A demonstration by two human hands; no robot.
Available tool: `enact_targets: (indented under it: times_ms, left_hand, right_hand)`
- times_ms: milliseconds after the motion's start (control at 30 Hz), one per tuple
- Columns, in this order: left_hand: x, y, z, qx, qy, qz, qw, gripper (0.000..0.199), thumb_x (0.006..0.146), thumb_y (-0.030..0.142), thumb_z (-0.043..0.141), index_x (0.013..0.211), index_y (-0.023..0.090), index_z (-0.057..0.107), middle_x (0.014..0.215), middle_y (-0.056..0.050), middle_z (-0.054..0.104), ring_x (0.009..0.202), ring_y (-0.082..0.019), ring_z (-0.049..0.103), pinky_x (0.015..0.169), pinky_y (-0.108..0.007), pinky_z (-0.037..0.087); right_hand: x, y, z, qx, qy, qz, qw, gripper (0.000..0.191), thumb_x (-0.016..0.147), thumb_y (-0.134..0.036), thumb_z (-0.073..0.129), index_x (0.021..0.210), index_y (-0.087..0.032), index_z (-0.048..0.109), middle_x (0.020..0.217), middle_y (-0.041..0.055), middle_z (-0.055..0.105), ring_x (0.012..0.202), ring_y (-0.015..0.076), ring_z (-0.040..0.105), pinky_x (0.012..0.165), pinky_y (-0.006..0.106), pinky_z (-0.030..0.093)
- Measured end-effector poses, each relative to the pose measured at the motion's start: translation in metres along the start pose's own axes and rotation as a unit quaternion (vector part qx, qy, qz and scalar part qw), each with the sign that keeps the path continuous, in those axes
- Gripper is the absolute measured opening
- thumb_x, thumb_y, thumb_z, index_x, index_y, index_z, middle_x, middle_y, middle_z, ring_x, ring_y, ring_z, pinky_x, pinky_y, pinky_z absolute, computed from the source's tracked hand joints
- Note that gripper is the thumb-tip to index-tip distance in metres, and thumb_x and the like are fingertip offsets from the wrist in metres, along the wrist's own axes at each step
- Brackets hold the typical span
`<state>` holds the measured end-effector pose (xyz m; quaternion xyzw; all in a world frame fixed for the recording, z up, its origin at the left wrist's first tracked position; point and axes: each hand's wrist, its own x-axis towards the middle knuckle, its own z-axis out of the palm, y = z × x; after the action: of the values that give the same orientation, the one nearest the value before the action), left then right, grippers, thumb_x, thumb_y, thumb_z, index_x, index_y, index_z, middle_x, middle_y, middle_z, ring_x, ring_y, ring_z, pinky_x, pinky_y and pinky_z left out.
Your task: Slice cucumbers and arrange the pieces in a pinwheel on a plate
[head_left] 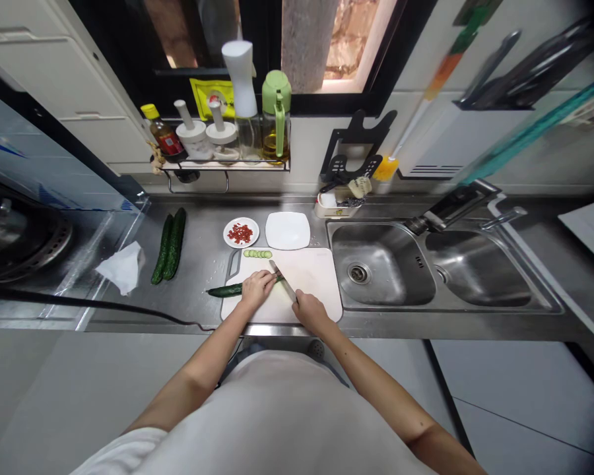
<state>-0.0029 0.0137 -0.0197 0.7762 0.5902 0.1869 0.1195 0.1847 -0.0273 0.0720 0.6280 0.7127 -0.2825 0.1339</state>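
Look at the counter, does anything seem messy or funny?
A crumpled white sheet lies loose on the metal counter, left of the two whole cucumbers; it looks a bit like litter. Little pale specks, maybe water, dot the metal by the cutting board. Nothing looks broken.

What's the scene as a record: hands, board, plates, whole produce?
left_hand: left hand holding cucumber, its left end past the board edge
right_hand: right hand gripping knife, blade at cucumber's right end
cutting_board: white cutting board, row of cucumber slices near far edge
plates: round plate with chopped red pieces; square plate beside it
whole_produce: two cucumbers, left of board
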Motion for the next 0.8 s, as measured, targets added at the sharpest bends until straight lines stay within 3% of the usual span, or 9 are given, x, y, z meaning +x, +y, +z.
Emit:
enact_targets:
  times_ms: [233,567,800]
  left_hand:
    - [0.0,-0.001,0.001,-0.001,0.009,0.009,1.0,0.023,0.093,0.038,0.05,0.101,0.029,0.07,0.101,-0.002,0.067,0.091,-0.016,0.058,0.07,-0.027,0.04]
    - [0.0,0.001,0.0,-0.005,0.007,0.006,1.0,0.024,0.094,0.038,0.049,0.101,0.028,0.07,0.102,-0.003,0.067,0.092,-0.016,0.058,0.07,-0.027,0.04]
    - [-0.001,0.001,-0.001,0.008,0.003,0.006,1.0,0.026,0.094,0.039,0.047,0.1,0.028,0.069,0.102,-0.002,0.067,0.091,-0.016,0.057,0.069,-0.027,0.04]
  right_hand:
    - [0.011,-0.006,-0.002,0.008,0.012,-0.01,1.0,0.026,0.09,-0.019,0.039,0.113,-0.016,0.051,0.106,0.0137,0.066,0.097,0.0233,0.062,0.073,0.029,0.038]
    - [0.0,0.006,0.005,-0.004,-0.002,-0.016,1.0,0.022,0.091,-0.02,0.039,0.108,-0.017,0.052,0.101,0.0119,0.067,0.092,0.0224,0.063,0.068,0.028,0.036]
    - [0.015,-0.004,0.001,0.004,0.003,-0.015,1.0,0.024,0.091,-0.02,0.04,0.112,-0.017,0.052,0.104,0.0124,0.066,0.095,0.022,0.062,0.072,0.027,0.038]
